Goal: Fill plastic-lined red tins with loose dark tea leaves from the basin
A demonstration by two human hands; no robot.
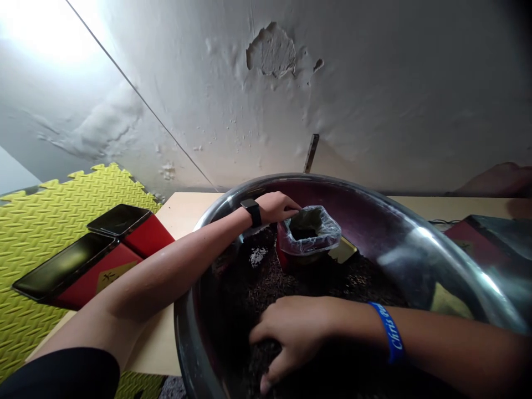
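Observation:
A large steel basin (286, 178) holds dark loose tea leaves (270, 282). Inside it stands a red tin (283, 257), lined with a clear plastic bag (318, 244) folded out over its mouth; dark contents show within. My left hand (277, 206), with a black watch on the wrist, is closed at the bag's left rim, fingertips pinching its edge. Lower down, my right hand (291, 327), wearing a blue wristband (388, 332), curls its fingers around tea leaves near the basin's front left. A gold-coloured lid-like piece (344, 250) lies beside the tin.
Two red tins with dark ends (120, 219) lie left of the basin, by yellow foam mats (70, 205). The basin stands on a pale wooden board (183, 208). Behind rises a grey wall (357, 100) with peeling paint. A small white patch (258, 256) shows among the leaves.

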